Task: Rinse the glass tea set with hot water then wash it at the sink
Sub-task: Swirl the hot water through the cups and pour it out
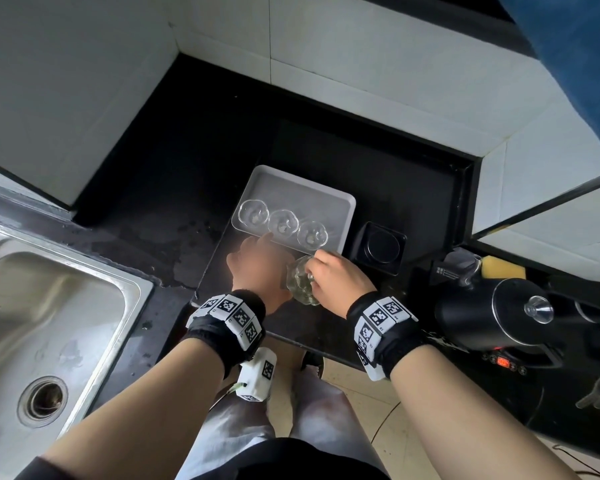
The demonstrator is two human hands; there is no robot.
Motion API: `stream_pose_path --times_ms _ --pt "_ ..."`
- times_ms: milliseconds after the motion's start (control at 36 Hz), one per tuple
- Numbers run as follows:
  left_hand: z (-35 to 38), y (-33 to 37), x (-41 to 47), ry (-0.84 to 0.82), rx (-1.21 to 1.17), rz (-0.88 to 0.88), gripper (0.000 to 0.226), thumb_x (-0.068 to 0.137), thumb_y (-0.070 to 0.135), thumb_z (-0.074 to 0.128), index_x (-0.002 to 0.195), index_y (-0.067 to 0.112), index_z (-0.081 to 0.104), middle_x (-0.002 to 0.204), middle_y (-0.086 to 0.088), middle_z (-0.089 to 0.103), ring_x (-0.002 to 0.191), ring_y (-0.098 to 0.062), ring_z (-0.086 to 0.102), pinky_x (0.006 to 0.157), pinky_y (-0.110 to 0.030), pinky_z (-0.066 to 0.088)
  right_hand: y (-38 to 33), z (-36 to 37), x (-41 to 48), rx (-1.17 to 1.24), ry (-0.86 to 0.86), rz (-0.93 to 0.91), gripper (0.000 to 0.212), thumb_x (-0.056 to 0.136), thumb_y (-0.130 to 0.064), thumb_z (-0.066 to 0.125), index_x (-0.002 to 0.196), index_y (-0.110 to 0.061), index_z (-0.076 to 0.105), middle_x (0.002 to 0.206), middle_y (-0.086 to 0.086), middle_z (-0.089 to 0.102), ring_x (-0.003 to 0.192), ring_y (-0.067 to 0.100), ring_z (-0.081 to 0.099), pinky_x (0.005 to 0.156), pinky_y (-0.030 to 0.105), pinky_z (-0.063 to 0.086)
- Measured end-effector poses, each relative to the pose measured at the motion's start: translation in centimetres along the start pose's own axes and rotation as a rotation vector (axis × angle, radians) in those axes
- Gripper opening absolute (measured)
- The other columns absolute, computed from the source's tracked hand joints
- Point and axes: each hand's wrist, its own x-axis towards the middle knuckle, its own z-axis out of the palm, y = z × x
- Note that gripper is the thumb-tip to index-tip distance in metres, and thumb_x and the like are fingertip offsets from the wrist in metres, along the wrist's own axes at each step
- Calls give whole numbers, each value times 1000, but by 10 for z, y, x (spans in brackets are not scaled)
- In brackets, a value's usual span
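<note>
While both hands work at the near edge of the tray, the scene reads as follows.

Desk [194, 188]: dark, glossy, with wet patches between sink and tray.
Tray [349, 216]: pale grey, rectangular, set at a slant on the desk, right of the sink.
Cups [284, 222]: three small clear glass ones, upright, in a row along the tray's near side, close to one another; whether they touch cannot be told.
Right hand [336, 277]: grip closed over a clear glass pitcher [300, 284], fingers wrapped across its top and side; the pitcher sits tilted just off the tray's near corner.
Left hand [257, 265]: fingers curled loosely, fingertips at the tray's near rim just below the middle cup; palm side hidden, so cannot tell whether it has hold of anything.
Wristbands [234, 315]: black, with black-and-white square markers, one on each wrist.
Sink [42, 306]: steel, at the left, basin bare down to the drain.
Kettle [492, 313]: black, lid with clear knob, on a base at the right, well apart from the tray.
Square black stand [378, 247]: just beside the tray's right edge.
Yellow sponge [503, 268]: behind the kettle.
</note>
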Motion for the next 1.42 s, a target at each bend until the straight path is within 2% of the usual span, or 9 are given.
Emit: stream_pose_path --times_ms 167,417,667,861,1028,1417 --pt "0 -3 -1 -3 9 -17 70 70 48 86 133 45 57 164 0 17 149 -34 10 115 -60 20 1 -2 -3 88 1 66 22 98 -26 67 112 -8 67 112 5 62 103 26 63 88 37 52" --pt "-1 1 -3 0 -4 -10 68 70 45 86 132 45 57 164 -1 16 150 -35 9 116 -60 20 -3 2 -7 182 -20 198 27 100 -32 67 114 -9 68 114 3 62 101 25 64 84 33 51" --pt "-1 4 -4 6 -12 -4 69 70 44 86 133 44 58 165 -1 15 150 -34 9 116 -59 19 -4 6 -15 206 16 240 26 98 -32 69 116 -12 67 114 4 65 101 26 64 84 35 52" --pt "0 8 -3 -9 -6 8 70 71 45 85 135 45 56 165 -1 14 151 -35 8 117 -60 19 -4 5 -20 229 40 271 25 93 -24 67 116 -13 70 111 2 65 98 27 65 80 34 54" --pt "3 16 2 -11 3 26 69 72 46 85 135 47 55 165 0 14 151 -35 8 116 -59 20 3 6 -23 216 43 303 22 96 -27 66 110 -9 70 109 4 65 98 28 65 81 36 54" --pt "11 32 12 -22 10 52 68 72 44 85 134 48 56 165 0 14 151 -35 8 116 -60 20 16 7 -30 224 43 372 27 98 -30 67 115 -9 70 115 8 68 104 30 66 86 36 53"
